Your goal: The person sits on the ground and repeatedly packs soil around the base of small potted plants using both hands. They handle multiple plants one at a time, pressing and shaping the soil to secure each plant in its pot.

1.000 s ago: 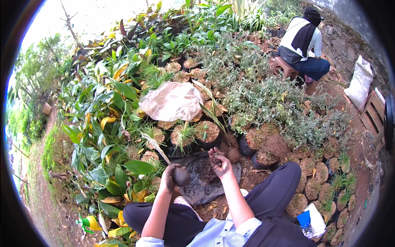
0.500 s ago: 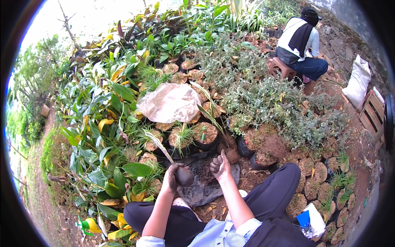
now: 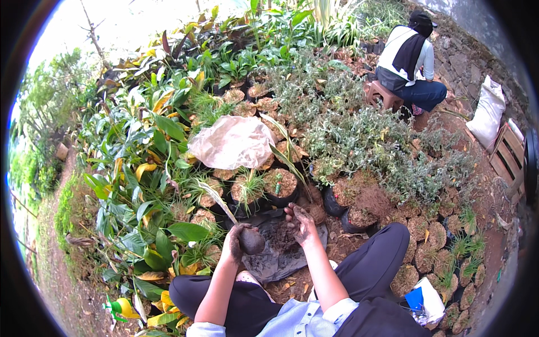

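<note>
My left hand [image 3: 232, 242] is closed around a rounded, dark soil root ball [image 3: 252, 242]. From it a long pale leaf [image 3: 218, 199] rises toward the upper left. My right hand [image 3: 304, 227], smeared with soil, has its fingers apart and slightly curled, with nothing visible in them. It hovers beside a loose heap of dark soil [image 3: 281, 238] on a black plastic sheet [image 3: 268, 269]. Just beyond that hand lies another root ball [image 3: 316, 212], with long striped leaves [image 3: 290, 164] leaning up and left from near it.
Potted plants [image 3: 247, 188] crowd the far side, with crumpled clear plastic [image 3: 233, 143] lying over some. Grey-green bushes [image 3: 359, 132] spread to the right. A person [image 3: 412, 62] sits on a brown stool [image 3: 383, 94], near a white sack [image 3: 487, 115] and wooden crate [image 3: 508, 154]. A yellow-green sprayer [image 3: 122, 307] stands lower left.
My right hand has opened from closely curled fingers and shifted slightly, its palm now turned more upward. The left hand still holds the root ball in the same place.
</note>
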Motion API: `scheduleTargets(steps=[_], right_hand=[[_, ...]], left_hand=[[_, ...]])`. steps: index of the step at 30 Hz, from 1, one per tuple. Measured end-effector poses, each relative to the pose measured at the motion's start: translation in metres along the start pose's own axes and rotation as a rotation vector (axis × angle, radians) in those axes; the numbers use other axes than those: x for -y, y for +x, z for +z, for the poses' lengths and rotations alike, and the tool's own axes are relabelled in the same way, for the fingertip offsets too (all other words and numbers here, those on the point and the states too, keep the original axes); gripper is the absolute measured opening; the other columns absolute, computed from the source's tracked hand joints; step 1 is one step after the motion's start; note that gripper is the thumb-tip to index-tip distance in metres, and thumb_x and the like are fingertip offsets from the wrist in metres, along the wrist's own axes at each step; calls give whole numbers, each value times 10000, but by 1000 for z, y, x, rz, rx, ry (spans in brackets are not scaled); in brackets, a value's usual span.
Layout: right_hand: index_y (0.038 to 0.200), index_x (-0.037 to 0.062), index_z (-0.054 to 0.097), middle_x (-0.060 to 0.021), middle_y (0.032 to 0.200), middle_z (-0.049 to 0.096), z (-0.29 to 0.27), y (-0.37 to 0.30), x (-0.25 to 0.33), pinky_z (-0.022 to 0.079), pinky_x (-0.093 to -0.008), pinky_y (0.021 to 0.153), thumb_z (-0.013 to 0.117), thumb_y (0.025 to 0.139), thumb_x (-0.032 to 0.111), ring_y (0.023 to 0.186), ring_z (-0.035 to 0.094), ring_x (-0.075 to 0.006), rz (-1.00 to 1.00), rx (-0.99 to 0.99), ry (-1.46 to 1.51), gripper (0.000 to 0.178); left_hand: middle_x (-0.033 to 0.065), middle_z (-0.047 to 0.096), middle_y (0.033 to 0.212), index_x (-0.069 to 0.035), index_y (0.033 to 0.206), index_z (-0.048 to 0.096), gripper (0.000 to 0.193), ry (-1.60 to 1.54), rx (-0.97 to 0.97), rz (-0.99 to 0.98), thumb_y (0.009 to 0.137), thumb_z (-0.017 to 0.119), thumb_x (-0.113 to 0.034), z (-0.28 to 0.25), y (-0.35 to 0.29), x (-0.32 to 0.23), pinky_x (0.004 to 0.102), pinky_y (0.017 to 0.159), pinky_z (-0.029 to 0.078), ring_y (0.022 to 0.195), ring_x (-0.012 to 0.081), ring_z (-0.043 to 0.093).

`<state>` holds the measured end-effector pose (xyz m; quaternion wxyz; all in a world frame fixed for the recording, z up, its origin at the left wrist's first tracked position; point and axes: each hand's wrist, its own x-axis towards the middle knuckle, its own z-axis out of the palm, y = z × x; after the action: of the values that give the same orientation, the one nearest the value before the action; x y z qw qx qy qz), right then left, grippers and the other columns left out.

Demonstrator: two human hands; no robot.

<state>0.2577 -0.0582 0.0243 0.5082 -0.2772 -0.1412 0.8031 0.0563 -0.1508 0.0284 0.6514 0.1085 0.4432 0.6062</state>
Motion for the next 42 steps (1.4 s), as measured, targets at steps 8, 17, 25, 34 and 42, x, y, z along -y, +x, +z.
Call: scheduleTargets(steps=[8,17,25,34,42], right_hand=[[994,33,560,24,680,414,-15,2,-3,294,-198,454,529,919,237,551,396,-61,31,84,15,219],[1194,21,492,-132,1093,576,1,-3,6,501,-334,730,421,944,266,926,585,-250,144,271,241,357],[1165,6,497,-176,1176,554,1,1,-3,519,-301,775,485,923,141,1013,587,-255,7,234,47,278],[577,158,349,40,498,220,-3,3,-1,158,-237,358,439,891,536,373,190,-97,83,70,38,500],[793,83,514,-26,665,464,12,-4,9,349,-282,495,464,931,355,557,426,-150,135,225,269,309]], left_hand=[[143,605,997,-105,972,538,188,-28,7,-6,864,504,-255,-2,1,1,501,772,501,898,305,602],[152,609,993,-104,977,530,189,-27,-13,-25,861,506,-252,0,-2,-4,487,760,514,889,299,606],[157,616,995,-99,991,522,194,4,-8,6,872,484,-247,-1,-3,-3,479,765,517,895,300,611],[151,612,997,-96,982,533,192,-5,-12,-24,868,491,-244,7,-4,-7,481,798,505,910,292,602],[149,611,989,-91,969,535,187,-11,-12,-18,861,497,-239,8,-2,-5,467,800,507,894,288,608]])
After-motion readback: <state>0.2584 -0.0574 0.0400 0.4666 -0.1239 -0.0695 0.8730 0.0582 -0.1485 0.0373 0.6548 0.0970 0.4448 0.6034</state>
